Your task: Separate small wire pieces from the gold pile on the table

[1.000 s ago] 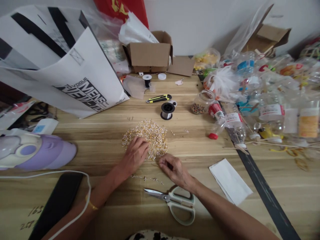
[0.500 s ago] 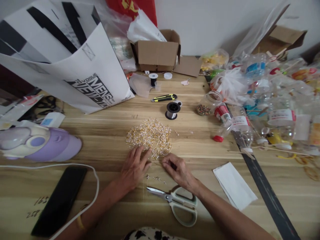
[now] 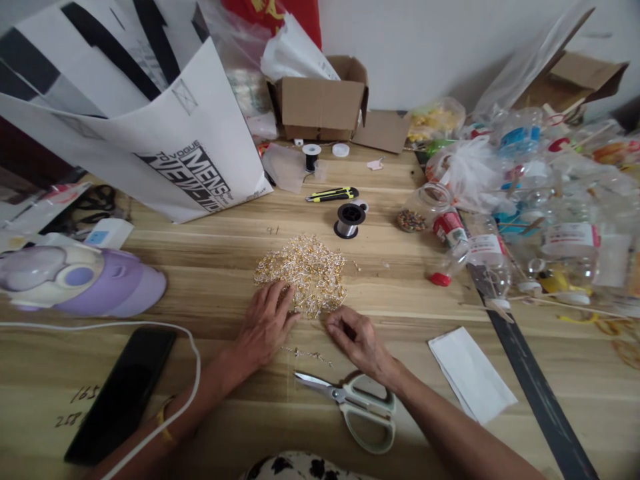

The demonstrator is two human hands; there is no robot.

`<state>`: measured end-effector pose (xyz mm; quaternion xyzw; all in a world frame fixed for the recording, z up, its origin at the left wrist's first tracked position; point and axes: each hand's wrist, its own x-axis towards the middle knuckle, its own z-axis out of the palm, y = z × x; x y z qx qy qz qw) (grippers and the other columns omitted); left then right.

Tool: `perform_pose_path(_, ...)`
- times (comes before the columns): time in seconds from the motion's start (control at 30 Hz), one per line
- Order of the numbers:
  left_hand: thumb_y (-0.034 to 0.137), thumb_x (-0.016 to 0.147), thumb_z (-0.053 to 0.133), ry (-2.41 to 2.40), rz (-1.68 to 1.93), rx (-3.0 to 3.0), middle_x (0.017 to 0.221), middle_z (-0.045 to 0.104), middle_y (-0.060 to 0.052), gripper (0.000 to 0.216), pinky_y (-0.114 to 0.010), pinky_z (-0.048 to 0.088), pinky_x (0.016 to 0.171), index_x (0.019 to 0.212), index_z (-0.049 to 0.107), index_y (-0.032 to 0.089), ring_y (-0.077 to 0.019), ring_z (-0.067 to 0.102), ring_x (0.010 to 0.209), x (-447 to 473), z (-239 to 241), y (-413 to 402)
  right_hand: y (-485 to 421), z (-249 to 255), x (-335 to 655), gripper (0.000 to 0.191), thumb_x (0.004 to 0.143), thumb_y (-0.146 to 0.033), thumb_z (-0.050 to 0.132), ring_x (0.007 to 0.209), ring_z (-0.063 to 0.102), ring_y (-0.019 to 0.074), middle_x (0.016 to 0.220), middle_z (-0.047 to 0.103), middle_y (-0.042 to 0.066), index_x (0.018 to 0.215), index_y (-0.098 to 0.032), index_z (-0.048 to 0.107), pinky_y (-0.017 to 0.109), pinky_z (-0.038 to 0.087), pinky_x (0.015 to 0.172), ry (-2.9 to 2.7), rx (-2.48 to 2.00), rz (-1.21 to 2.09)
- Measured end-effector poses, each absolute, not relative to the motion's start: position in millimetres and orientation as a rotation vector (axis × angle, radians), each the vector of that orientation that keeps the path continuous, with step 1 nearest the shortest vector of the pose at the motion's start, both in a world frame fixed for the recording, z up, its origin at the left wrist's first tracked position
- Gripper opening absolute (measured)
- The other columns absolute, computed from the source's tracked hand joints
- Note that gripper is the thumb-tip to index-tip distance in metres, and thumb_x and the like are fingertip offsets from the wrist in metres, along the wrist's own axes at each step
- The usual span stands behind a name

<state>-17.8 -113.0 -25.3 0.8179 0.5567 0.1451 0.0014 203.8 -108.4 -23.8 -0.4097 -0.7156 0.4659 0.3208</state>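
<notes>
Beads (image 3: 303,270) lie heaped on the table (image 3: 210,267), just behind both hands. Left hand (image 3: 265,323) rests flat, grip wide, fingertips on the heap's near edge. Right hand (image 3: 357,337) sits at the heap's near right, fingers curled; what they pinch I cannot tell. Scissors (image 3: 357,403) lie just before it.

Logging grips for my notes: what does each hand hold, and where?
Left hand rests on the bead-pin pile; right hand seems to pinch something tiny, unclear.
</notes>
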Motion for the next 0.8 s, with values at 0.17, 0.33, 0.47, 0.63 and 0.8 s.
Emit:
perform_pose_path(0.17,0.032,0.090,0.049,1.710,0.424,2.584,0.128,0.045,-0.017,0.041,-0.050,0.040,0.100,0.127,0.053,0.017,-0.0325,0.042,0.119,-20,-25,-116,-109,-25,204,0.016,0.091,-0.024,0.050,0.063,0.046,0.0118,0.069,0.050,0.000,0.078,-0.016,0.055,0.023,0.037,0.060,-1.893,-1.078,1.224)
perform_pose_path(0.33,0.031,0.090,0.049,1.681,0.405,2.612,0.132,0.041,-0.015,0.040,-0.051,0.039,0.101,0.129,0.052,0.023,-0.0323,0.040,0.122,-23,-24,-116,-109,-25,205,0.016,0.090,-0.024,0.050,0.063,0.046,0.0119,0.070,0.050,0.000,0.077,-0.016,0.055,0.023,0.037,0.060,-1.895,-1.074,1.230)
perform_pose_path(0.47,0.034,0.091,0.047,1.719,0.383,2.605,0.133,0.044,-0.018,0.044,-0.050,0.037,0.103,0.130,0.049,0.014,-0.0330,0.039,0.124,-27,-23,-114,-108,-23,205,0.017,0.091,-0.025,0.049,0.063,0.046,0.0118,0.070,0.050,0.001,0.077,-0.016,0.055,0.023,0.037,0.059,-1.891,-1.077,1.236)
perform_pose_path(0.63,0.035,0.091,0.047,1.731,0.358,2.598,0.131,0.048,-0.019,0.042,-0.050,0.036,0.104,0.124,0.052,0.010,-0.0324,0.041,0.124,-34,-23,-114,-108,-24,204,0.016,0.090,-0.025,0.049,0.062,0.046,0.0116,0.069,0.050,0.001,0.078,-0.016,0.056,0.023,0.037,0.059,-1.891,-1.077,1.237)
perform_pose_path(0.8,0.034,0.094,0.041,1.716,0.363,2.599,0.126,0.052,-0.018,0.036,-0.049,0.037,0.104,0.116,0.056,0.010,-0.0311,0.042,0.123,-40,-18,-117,-109,-27,205,0.016,0.090,-0.023,0.050,0.062,0.045,0.0112,0.069,0.050,0.000,0.077,-0.016,0.055,0.022,0.037,0.059,-1.887,-1.071,1.231)
